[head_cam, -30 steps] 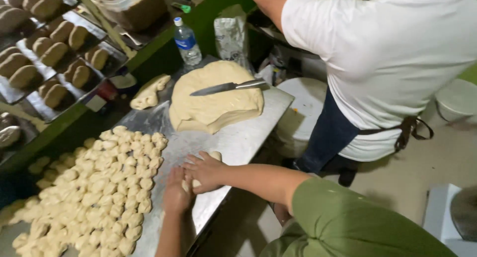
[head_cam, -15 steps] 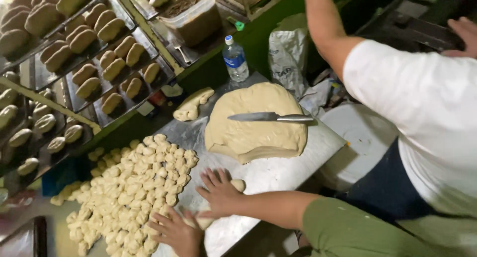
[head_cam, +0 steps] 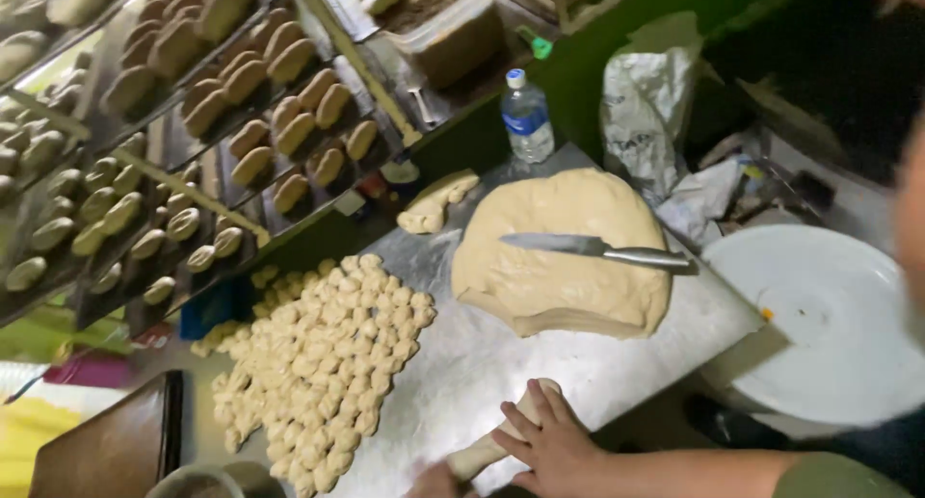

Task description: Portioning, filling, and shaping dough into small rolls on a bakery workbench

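The person's right hand is bare, with no glove, ring or watch, and its fingers are uncovered down to short plain nails. The forearm behind it is bare too, running off toward four o'clock, where an olive-green sleeve with a soft rounded hem shows at the frame's edge. Of the left hand only a small bare part shows at six o'clock.
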